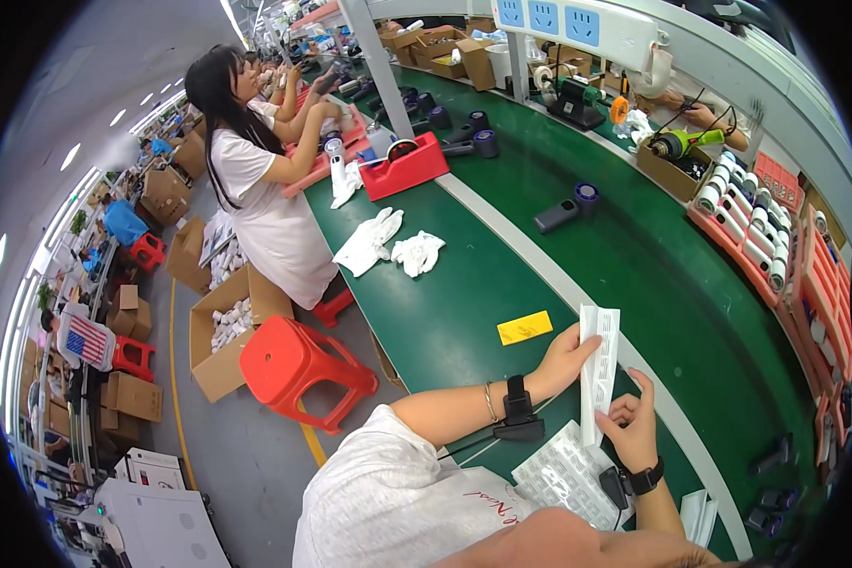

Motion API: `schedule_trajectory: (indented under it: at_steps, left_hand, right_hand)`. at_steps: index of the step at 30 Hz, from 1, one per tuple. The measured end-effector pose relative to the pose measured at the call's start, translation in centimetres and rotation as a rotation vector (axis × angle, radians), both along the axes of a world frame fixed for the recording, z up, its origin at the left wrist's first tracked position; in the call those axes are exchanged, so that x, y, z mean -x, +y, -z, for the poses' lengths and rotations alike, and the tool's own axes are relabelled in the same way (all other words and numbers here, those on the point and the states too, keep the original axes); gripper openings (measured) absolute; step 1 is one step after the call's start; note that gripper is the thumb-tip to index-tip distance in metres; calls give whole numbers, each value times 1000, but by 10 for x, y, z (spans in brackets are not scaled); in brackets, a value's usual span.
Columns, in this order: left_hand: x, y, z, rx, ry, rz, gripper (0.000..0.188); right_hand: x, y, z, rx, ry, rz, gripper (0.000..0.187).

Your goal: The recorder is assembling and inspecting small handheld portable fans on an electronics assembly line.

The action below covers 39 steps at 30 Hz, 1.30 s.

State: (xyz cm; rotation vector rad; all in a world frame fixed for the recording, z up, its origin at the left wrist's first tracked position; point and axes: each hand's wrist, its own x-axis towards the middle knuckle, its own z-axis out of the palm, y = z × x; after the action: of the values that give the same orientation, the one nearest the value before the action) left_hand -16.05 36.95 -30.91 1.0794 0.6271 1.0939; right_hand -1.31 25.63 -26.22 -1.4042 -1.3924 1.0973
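A long, narrow folded white sheet (599, 369) with rows of small print is held upright over the near edge of the green bench. My left hand (568, 360) pinches its left side, thumb across the front. Lower down, my right hand (632, 424) grips the right edge with the thumb on the paper and the forefinger raised. Below them lies a larger white printed sheet (568, 476), partly hidden by my right wrist. A yellow card (524, 328) rests on the bench left of my left hand.
White gloves (369, 241) and a red bin (405, 168) lie farther along the bench. A dark handheld device (559, 216) sits on the green belt. Orange trays of white cylinders (757, 227) stand at right. A red stool (298, 364) is at left, near a co-worker (256, 180).
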Motion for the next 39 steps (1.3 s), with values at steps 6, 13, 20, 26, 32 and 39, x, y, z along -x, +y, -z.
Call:
schedule_trajectory:
  at_steps: [6, 13, 20, 26, 32, 39]
  left_hand:
    - [8, -2, -35, 299, -18, 86, 33]
    - [8, -9, -30, 101, 223, 410, 40]
    - [5, -6, -18, 110, 111, 317, 39]
    - [7, 0, -32, 211, -56, 209, 41]
    - [10, 1, -32, 206, -76, 206, 42]
    - [11, -5, -34, 211, -71, 195, 40]
  right_hand:
    - [-3, 2, -2, -42, 163, 170, 74]
    - [-2, 3, -4, -67, 151, 182, 72]
    - [-1, 2, 3, -108, 76, 182, 71]
    - [-2, 10, -3, -157, 162, 239, 67]
    - [-6, 12, -6, -142, 166, 195, 62]
    - [-10, 9, -9, -50, 229, 178, 62]
